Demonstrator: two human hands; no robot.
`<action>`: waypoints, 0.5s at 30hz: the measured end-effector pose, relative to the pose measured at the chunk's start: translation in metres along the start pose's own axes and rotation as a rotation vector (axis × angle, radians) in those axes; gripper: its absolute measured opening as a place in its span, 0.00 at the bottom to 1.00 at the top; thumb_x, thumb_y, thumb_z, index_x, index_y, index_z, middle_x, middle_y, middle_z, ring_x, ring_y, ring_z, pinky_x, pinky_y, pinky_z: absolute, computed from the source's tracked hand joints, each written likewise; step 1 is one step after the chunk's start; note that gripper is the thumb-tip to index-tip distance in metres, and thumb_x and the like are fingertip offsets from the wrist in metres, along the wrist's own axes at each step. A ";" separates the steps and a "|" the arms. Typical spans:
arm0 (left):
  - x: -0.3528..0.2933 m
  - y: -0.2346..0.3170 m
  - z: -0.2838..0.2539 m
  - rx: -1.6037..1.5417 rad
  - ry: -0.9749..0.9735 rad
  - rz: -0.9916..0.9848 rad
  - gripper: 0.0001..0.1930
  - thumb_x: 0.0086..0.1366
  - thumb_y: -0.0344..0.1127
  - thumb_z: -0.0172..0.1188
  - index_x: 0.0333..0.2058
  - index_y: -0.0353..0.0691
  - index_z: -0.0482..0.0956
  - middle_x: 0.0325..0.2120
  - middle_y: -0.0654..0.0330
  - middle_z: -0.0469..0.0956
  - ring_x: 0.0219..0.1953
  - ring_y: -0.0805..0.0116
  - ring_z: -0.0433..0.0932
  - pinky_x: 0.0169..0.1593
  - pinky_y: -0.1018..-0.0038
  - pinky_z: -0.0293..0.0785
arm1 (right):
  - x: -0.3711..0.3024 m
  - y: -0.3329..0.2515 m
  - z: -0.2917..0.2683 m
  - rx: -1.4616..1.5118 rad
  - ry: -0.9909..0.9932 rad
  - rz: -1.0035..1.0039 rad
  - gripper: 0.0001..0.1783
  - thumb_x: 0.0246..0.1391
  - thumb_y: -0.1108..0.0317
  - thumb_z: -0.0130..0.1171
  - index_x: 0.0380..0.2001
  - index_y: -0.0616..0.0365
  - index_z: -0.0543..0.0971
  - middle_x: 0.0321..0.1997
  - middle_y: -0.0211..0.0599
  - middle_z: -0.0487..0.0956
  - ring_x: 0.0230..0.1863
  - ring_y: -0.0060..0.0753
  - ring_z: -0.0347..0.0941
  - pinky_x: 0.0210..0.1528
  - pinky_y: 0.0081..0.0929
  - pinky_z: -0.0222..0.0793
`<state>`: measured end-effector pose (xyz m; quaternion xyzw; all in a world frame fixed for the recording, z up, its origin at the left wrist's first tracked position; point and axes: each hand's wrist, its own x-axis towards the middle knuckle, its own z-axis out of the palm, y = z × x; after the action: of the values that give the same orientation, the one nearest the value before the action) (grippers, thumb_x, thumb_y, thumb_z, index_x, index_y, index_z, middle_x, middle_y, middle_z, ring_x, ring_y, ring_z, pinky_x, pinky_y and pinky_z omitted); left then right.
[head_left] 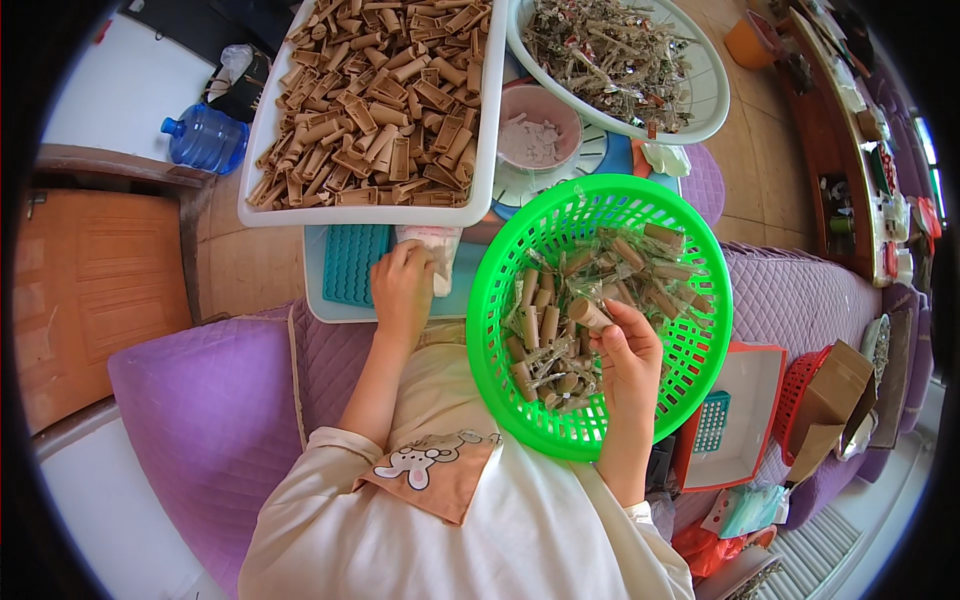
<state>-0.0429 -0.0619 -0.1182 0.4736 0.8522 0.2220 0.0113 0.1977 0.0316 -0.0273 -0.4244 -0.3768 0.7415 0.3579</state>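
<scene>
- tube [590, 315], tan and in clear film, is in my right hand [632, 355]: thumb and fingertips are closed on its near right end, the gap no wider than the tube. a pinch there seems to leave the rest of it free and in sight.
- it sits over the green basket [478, 325], above the other wrapped tubes [540, 325]; held there, i'd guess, so that if it slips it drops among its own kind.
- the basket stands close in front of me, right of centre, likely so my right arm needn't stretch. its high wall keeps the loose heap together.
- my left hand [402, 285] is at the white pouch [441, 245], fingers bent and partly curled at its left side; i cannot tell whether they grip it or only rest there.
- the pouch lies on the pale blue board [462, 300], just right of the teal mat [355, 265], within easy reach of that hand.
- at the far left, the white tray [370, 215] holds brown pieces [380, 100]; its raised rim probably stops them sliding off.
- right of the tray is the pink bowl [576, 135], whose depth suits the small white bits [530, 142] inside.
</scene>
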 end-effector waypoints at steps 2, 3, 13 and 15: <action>0.002 0.005 -0.005 0.015 -0.004 -0.018 0.10 0.45 0.29 0.59 0.29 0.41 0.73 0.34 0.62 0.72 0.33 0.58 0.72 0.37 0.66 0.67 | 0.000 0.002 -0.002 -0.012 -0.009 0.003 0.14 0.49 0.73 0.55 0.41 0.65 0.72 0.33 0.34 0.76 0.33 0.19 0.71 0.36 0.16 0.66; 0.002 0.006 -0.006 0.015 -0.007 -0.018 0.10 0.45 0.29 0.59 0.29 0.41 0.73 0.34 0.62 0.72 0.33 0.58 0.72 0.37 0.66 0.67 | 0.000 0.001 -0.002 -0.013 -0.007 0.005 0.14 0.49 0.73 0.55 0.41 0.65 0.72 0.33 0.34 0.76 0.33 0.19 0.71 0.36 0.16 0.66; 0.006 0.005 -0.010 -0.272 -0.039 -0.197 0.12 0.49 0.26 0.57 0.35 0.37 0.72 0.28 0.50 0.74 0.30 0.50 0.74 0.32 0.64 0.70 | 0.000 0.004 -0.003 -0.055 -0.028 0.014 0.15 0.49 0.74 0.55 0.42 0.64 0.71 0.35 0.34 0.76 0.34 0.21 0.73 0.35 0.15 0.69; 0.006 0.001 -0.014 -0.222 -0.078 -0.122 0.11 0.49 0.25 0.56 0.34 0.37 0.73 0.26 0.49 0.75 0.28 0.51 0.74 0.31 0.64 0.70 | -0.002 0.001 0.000 -0.068 -0.016 0.008 0.15 0.49 0.74 0.55 0.42 0.64 0.71 0.35 0.34 0.76 0.34 0.21 0.73 0.35 0.15 0.69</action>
<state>-0.0484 -0.0621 -0.1037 0.4252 0.8485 0.2952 0.1103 0.1981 0.0298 -0.0276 -0.4320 -0.4027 0.7331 0.3373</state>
